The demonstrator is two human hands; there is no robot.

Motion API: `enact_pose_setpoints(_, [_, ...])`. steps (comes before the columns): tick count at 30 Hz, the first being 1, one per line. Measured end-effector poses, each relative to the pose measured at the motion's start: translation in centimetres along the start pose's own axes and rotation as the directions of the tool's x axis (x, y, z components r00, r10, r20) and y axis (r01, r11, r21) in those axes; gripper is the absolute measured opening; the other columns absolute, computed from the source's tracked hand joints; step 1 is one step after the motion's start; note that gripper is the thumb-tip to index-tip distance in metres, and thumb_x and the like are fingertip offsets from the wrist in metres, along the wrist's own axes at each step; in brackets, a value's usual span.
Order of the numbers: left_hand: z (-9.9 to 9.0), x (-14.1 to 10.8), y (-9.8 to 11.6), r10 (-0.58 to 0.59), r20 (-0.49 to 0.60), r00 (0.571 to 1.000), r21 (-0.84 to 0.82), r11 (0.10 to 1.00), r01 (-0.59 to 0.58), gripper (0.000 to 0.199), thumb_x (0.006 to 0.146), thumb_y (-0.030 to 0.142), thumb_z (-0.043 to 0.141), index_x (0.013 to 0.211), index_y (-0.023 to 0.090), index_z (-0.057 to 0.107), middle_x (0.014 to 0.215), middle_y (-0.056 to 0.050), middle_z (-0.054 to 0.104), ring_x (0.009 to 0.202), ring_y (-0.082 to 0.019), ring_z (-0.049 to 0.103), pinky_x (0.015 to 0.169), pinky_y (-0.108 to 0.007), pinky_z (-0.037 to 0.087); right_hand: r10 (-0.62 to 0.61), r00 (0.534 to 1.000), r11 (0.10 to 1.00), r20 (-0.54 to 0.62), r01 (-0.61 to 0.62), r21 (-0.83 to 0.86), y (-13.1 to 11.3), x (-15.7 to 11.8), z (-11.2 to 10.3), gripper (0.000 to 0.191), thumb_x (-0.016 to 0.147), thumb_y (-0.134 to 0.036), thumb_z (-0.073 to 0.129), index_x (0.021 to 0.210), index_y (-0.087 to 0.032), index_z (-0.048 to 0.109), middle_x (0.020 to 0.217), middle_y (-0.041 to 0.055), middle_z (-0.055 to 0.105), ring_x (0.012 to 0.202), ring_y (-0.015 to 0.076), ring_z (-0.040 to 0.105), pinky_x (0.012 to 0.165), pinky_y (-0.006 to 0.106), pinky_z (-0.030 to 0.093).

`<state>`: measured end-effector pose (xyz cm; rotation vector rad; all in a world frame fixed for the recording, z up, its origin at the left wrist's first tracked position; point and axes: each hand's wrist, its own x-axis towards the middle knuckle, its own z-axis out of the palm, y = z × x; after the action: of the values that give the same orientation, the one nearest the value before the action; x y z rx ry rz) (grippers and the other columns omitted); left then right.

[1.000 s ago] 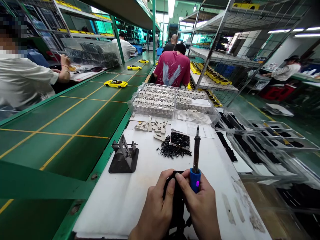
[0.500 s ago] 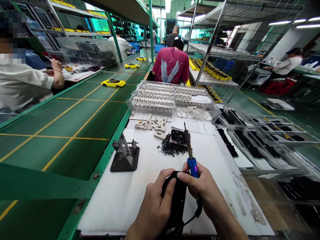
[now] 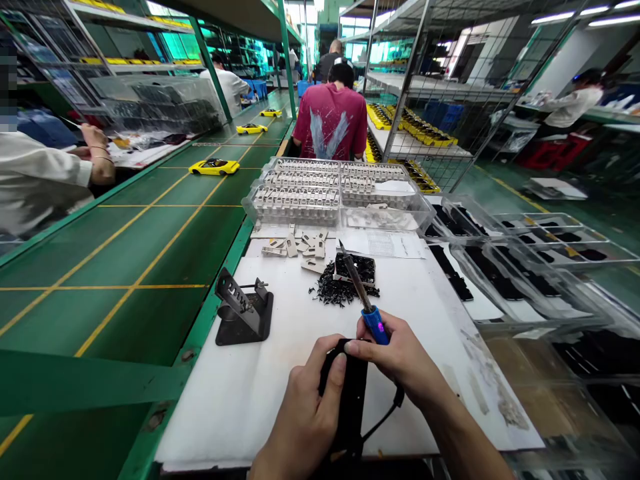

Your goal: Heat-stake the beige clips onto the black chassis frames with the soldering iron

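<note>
My left hand (image 3: 313, 397) is closed around a flat black part (image 3: 354, 393), its thumb pressed on the upper end. In my right hand (image 3: 395, 347) is a soldering iron (image 3: 374, 323) with a blue handle, its metal tip slanting up and to the left. The right thumb touches the top edge of the black part too. A dark cord hangs from the iron's lower end. Just beyond the tip lies a heap of small black pieces (image 3: 337, 290), with a small open box (image 3: 356, 268) of them on top. To the left stands a black metal iron stand (image 3: 245, 310).
Loose light-grey parts (image 3: 305, 247) lie behind the heap, before clear trays (image 3: 335, 193) of similar parts. On the left runs a green conveyor (image 3: 165, 233) carrying yellow toy cars (image 3: 214, 167). Trays of black parts (image 3: 495, 270) stand right. Co-workers sit ahead and at left.
The soldering iron has tilted, its tip swinging left over the small box. My left hand still holds the black part. The whole view has shifted slightly.
</note>
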<state>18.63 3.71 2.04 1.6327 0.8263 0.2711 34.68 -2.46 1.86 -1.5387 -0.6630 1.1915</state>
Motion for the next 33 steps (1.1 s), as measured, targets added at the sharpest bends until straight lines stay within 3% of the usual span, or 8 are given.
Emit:
enact_pose_setpoints(9, [0.4,0.2,-0.6,-0.023,-0.020,1.000,-0.022,1.000,0.022,0.040,0.091,0.052,0.038,0.122,0.028,0.047,0.069,0.006,0.054,0.058,-0.005,0.042,0.056,-0.018,0.033,-0.097,0.995,0.991,0.000,0.097,-0.088,0.7,0.2,-0.3,0.036,0.070,-0.043,0.076,0.074,-0.013,0.057,0.065,-0.0037,0.044,0.062,0.0044,0.038,0.058,0.018,0.032])
enact_pose_setpoints(14, [0.4,0.2,0.0,-0.056,0.041,0.998,-0.066,0.996,0.059,0.043,0.091,0.053,0.037,0.123,0.026,0.047,0.077,0.004,0.059,0.071,-0.006,0.052,0.064,-0.016,0.040,-0.146,0.982,0.971,0.115,0.165,-0.172,-0.2,0.1,-1.3,0.032,0.073,-0.041,0.073,0.070,-0.011,0.060,0.067,-0.0016,0.049,0.064,0.0056,0.042,0.060,0.019,0.034])
enact_pose_setpoints(17, [0.7,0.1,0.3,-0.038,0.023,0.999,0.019,0.999,0.038,0.048,0.092,0.052,0.035,0.131,0.026,0.042,0.105,-0.001,0.065,0.087,-0.009,0.058,0.078,-0.019,0.048,-0.140,0.976,0.964,0.167,0.173,-0.203,-0.8,0.5,-1.8,0.034,0.073,-0.040,0.071,0.064,-0.011,0.055,0.063,-0.0020,0.046,0.061,0.0053,0.040,0.057,0.019,0.031])
enact_pose_setpoints(20, [1.6,-0.2,-0.4,0.049,-0.105,0.993,0.263,0.965,-0.020,0.059,0.090,0.049,0.042,0.143,0.029,0.029,0.142,-0.007,0.048,0.123,-0.017,0.052,0.103,-0.031,0.049,-0.060,0.990,0.983,0.124,0.080,-0.163,-0.9,0.9,-1.7,0.033,0.072,-0.037,0.070,0.063,-0.012,0.050,0.059,-0.0034,0.043,0.057,0.0045,0.036,0.055,0.019,0.027])
enact_pose_setpoints(22, [2.4,-0.6,-1.5,0.182,-0.132,0.974,0.452,0.886,-0.104,0.066,0.087,0.046,0.049,0.146,0.028,0.025,0.150,-0.008,0.038,0.136,-0.021,0.044,0.107,-0.037,0.050,-0.026,0.997,0.991,0.077,0.035,-0.127,-0.5,1.2,-1.6,0.032,0.071,-0.035,0.069,0.063,-0.012,0.049,0.057,-0.0041,0.041,0.056,0.0040,0.035,0.053,0.018,0.026])
enact_pose_setpoints(25, [3.8,-1.2,-3.1,0.378,-0.078,0.922,0.669,0.706,-0.233,0.080,0.081,0.044,0.060,0.149,0.027,0.021,0.154,-0.009,0.033,0.138,-0.024,0.042,0.103,-0.035,0.055,-0.016,0.999,0.996,0.045,0.020,-0.083,0.3,1.3,-1.6,0.028,0.071,-0.032,0.068,0.063,-0.012,0.049,0.057,-0.0040,0.041,0.056,0.0035,0.034,0.053,0.018,0.027])
enact_pose_setpoints(27, [4.5,-1.5,-3.7,0.428,-0.089,0.899,0.739,0.634,-0.229,0.091,0.077,0.042,0.066,0.151,0.025,0.017,0.156,-0.009,0.030,0.137,-0.024,0.044,0.103,-0.034,0.055,-0.016,0.999,0.997,0.034,0.019,-0.076,0.5,1.1,-1.8,0.026,0.072,-0.030,0.066,0.064,-0.012,0.049,0.058,-0.0038,0.040,0.056,0.0032,0.034,0.052,0.017,0.026])
enact_pose_setpoints(33, [5.2,-1.5,-3.5,0.488,-0.122,0.864,0.762,0.604,-0.234,0.086,0.076,0.038,0.064,0.150,0.023,0.022,0.156,-0.011,0.028,0.136,-0.025,0.044,0.102,-0.032,0.055,0.006,0.999,0.999,0.051,-0.003,-0.042,-0.3,0.0,-2.4,0.031,0.077,-0.037,0.063,0.065,-0.013,0.048,0.054,-0.0053,0.034,0.049,0.0015,0.029,0.047,0.017,0.021])
